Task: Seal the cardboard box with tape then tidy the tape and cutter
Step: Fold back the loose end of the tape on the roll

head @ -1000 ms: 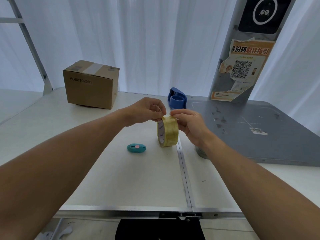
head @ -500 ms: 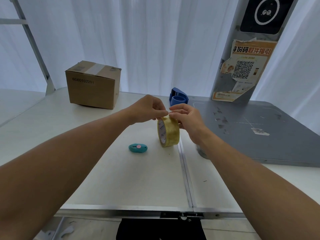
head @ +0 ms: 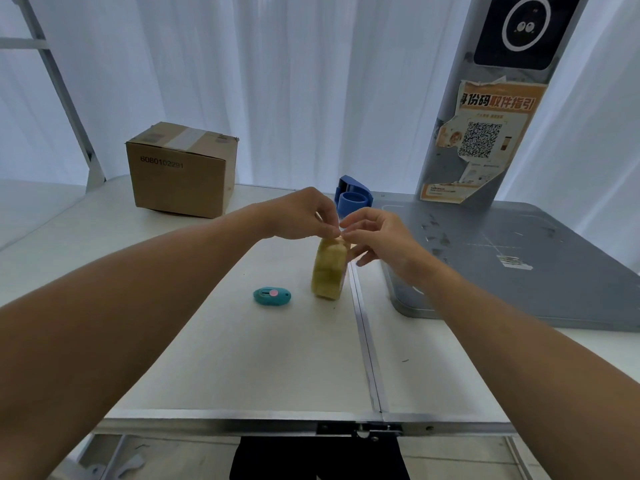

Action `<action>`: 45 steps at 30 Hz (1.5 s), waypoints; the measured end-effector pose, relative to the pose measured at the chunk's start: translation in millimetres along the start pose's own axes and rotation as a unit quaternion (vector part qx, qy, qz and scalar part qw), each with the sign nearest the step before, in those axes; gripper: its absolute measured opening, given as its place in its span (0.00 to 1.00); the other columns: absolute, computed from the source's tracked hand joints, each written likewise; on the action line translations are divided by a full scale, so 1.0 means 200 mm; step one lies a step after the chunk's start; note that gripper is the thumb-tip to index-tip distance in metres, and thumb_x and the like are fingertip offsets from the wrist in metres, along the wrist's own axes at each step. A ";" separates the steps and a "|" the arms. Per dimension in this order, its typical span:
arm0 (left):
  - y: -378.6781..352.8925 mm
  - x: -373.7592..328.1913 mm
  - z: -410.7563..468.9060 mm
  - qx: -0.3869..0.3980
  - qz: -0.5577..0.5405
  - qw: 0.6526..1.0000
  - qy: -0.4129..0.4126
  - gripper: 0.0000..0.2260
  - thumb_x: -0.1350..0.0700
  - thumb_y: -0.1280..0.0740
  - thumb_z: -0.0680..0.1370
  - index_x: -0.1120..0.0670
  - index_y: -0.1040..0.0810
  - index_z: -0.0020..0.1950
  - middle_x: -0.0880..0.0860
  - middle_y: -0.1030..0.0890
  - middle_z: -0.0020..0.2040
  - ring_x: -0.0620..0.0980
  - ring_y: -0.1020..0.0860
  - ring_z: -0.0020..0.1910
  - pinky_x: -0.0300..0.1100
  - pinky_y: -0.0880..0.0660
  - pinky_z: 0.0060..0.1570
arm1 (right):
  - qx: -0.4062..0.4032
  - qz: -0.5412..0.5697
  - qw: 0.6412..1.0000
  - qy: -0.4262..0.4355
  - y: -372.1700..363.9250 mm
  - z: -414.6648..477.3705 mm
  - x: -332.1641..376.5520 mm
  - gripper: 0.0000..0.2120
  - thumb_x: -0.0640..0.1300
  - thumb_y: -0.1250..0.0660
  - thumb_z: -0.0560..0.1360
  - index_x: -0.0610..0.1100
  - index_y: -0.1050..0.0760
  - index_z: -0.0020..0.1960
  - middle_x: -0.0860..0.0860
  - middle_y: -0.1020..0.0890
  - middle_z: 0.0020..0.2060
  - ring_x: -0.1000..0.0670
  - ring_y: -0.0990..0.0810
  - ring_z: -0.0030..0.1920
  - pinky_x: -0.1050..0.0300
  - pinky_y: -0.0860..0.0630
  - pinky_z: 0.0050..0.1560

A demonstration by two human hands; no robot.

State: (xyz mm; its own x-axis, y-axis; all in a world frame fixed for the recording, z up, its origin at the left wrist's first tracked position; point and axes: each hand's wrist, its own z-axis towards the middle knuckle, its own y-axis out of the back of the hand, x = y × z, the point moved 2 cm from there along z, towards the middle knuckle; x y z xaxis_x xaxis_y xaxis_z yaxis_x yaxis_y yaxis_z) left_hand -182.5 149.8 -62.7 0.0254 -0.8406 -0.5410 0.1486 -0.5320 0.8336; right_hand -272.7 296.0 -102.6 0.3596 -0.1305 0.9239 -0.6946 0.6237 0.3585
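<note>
A yellowish tape roll (head: 328, 271) stands on its edge on the white table (head: 242, 358), seen almost edge-on. My left hand (head: 301, 216) pinches at the roll's top with thumb and forefinger. My right hand (head: 377, 237) meets it there fingertip to fingertip, its lower fingers spread loosely behind the roll. A teal cutter (head: 272, 295) with a pink button lies flat just left of the roll, untouched. The cardboard box (head: 183, 168) sits at the far left of the table with a pale strip of tape along its top.
A blue tape dispenser (head: 353, 197) stands behind my hands. A grey metal platform (head: 519, 271) covers the right side, with a pillar bearing an orange poster (head: 481, 140). A metal seam (head: 363, 334) splits the table. White curtains hang behind.
The roll has turned so that its open side no longer faces me. Both hands rose slightly at its top, and my right hand's lower fingers loosened.
</note>
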 end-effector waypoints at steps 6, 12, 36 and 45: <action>0.01 -0.04 0.00 0.013 0.064 0.998 -0.021 0.08 0.56 0.31 0.77 0.58 0.18 0.53 0.55 0.17 0.47 0.51 0.20 0.45 0.44 0.21 0.51 | 0.001 -0.203 0.977 0.067 0.05 0.02 0.05 0.04 0.48 0.27 0.73 0.48 0.18 0.44 0.52 0.17 0.40 0.51 0.20 0.41 0.64 0.24 0.41; -0.06 -0.02 0.00 0.006 0.110 0.994 0.001 0.08 0.55 0.37 0.81 0.59 0.24 0.54 0.54 0.21 0.46 0.52 0.24 0.44 0.42 0.25 0.45 | -0.002 -0.289 0.952 0.097 0.01 0.03 0.05 0.05 0.43 0.32 0.78 0.49 0.25 0.44 0.56 0.21 0.38 0.56 0.22 0.38 0.63 0.26 0.42; -0.06 0.04 -0.01 -0.052 0.033 0.998 0.009 0.06 0.58 0.37 0.81 0.58 0.25 0.56 0.55 0.21 0.53 0.51 0.19 0.44 0.39 0.19 0.46 | -0.090 -0.214 0.970 0.075 -0.02 0.05 0.00 0.03 0.44 0.34 0.79 0.46 0.26 0.48 0.51 0.19 0.42 0.49 0.16 0.40 0.52 0.16 0.46; -0.05 0.06 -0.03 -0.061 0.018 0.998 -0.008 0.03 0.61 0.36 0.80 0.58 0.25 0.54 0.54 0.21 0.52 0.45 0.18 0.40 0.35 0.19 0.41 | -0.091 -0.233 0.962 0.107 -0.02 0.04 0.00 0.05 0.44 0.31 0.78 0.48 0.27 0.49 0.54 0.21 0.44 0.56 0.20 0.37 0.64 0.21 0.43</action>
State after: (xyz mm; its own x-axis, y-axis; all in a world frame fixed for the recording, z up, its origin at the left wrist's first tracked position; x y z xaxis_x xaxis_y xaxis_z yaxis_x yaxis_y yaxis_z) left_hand -178.6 145.4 -77.4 0.0181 -0.8606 -0.5089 0.2664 -0.4864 0.8321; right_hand -274.8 288.0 -103.6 0.7397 -0.2784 0.6127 -0.3134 0.6632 0.6796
